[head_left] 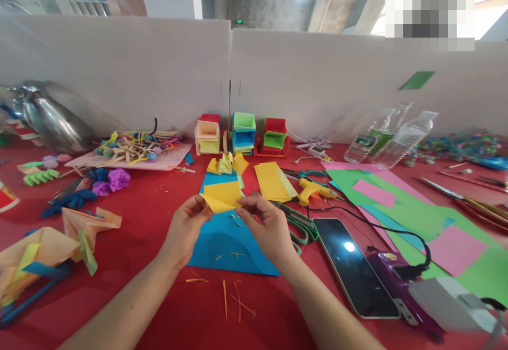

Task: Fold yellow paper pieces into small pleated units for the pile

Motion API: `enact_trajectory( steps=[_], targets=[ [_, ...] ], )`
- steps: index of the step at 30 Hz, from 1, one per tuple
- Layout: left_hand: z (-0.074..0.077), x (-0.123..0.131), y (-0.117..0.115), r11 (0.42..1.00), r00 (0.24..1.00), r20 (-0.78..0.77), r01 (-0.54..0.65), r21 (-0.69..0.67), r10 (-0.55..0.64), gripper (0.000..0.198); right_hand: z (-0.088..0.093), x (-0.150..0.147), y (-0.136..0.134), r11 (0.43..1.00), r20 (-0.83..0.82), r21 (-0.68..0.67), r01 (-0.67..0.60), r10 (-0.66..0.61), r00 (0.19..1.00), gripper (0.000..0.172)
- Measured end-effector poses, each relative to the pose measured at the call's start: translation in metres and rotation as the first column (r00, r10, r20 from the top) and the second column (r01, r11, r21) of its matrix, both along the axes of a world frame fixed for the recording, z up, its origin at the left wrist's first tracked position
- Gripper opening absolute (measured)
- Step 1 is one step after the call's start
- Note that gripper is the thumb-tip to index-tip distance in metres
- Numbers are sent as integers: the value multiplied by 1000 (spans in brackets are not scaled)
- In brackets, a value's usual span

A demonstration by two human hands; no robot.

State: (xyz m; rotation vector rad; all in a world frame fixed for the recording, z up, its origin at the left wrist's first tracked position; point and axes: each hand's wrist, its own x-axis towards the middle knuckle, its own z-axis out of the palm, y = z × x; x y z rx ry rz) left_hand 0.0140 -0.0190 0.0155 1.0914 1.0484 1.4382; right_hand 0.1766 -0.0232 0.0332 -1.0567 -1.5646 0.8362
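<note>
Setting, head view: red tabletop (138, 217) closed at the far side by a white partition (119, 69) and crowded with craft paper and tools.
Left hand (186, 228): thumb and fingertips pinched narrowly on the left corner of the yellow paper (222, 196).
Right hand (270, 228): fingertips closed on the right edge of the same piece, so both hands share the hold.
Yellow paper: centre of the scene, lifted clear of the table and above the far part of the blue sheet (226, 249). It appears partly folded, with a pointed corner at the left.
Far of the hands: small folded yellow pieces (227, 163), a stack of yellow sheets (272, 180) to their right, and coloured paper boxes (243, 133) against the partition.
Right of the hands: green-handled scissors (297, 231) just beside the right wrist, a glue gun (313, 190) farther off, a phone (353, 265) lying flat near the front edge, a green sheet (416, 217) and two plastic bottles (400, 138).
Left of the hands: paper flowers (113, 180) and a metal kettle (55, 117).
Risk, crease: unequal pull between the two pinches would likely skew the fold or tear the thin corner.
Risk, surroundings: a sideways sweep of the right wrist could catch the scissors, the glue gun's cord or the phone.
</note>
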Motion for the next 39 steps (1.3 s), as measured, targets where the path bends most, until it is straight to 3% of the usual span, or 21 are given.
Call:
enact_trajectory(
  steps=[5,10,15,20,24,30,39],
  targets=[
    [0,0,0,1000,999,-28,15,4,-15,15,3,0,0,999,5,16,47,-47,999,10],
    [0,0,-1,997,992,-98,77,-9,-77,22,2,0,2,992,-50,-99,82,-87,995,12],
    [-2,1,-1,993,987,-113,115,-23,-117,28,-1,0,5,984,-222,-175,28,-67,973,19],
    [-2,1,0,996,992,-101,72,-59,-77,21,1,1,7,972,-332,-232,-25,-55,942,21],
    [0,2,0,994,996,-73,50,-96,-57,19,-2,1,9,960,-344,-266,-89,-8,939,30],
    [3,3,-2,984,988,-58,132,-123,-140,30,-6,2,11,948,-342,-308,-75,-36,939,20],
    [-1,-1,-1,986,982,-145,101,-132,-120,24,-4,1,11,938,-382,-331,-105,-32,923,19]
  ],
)
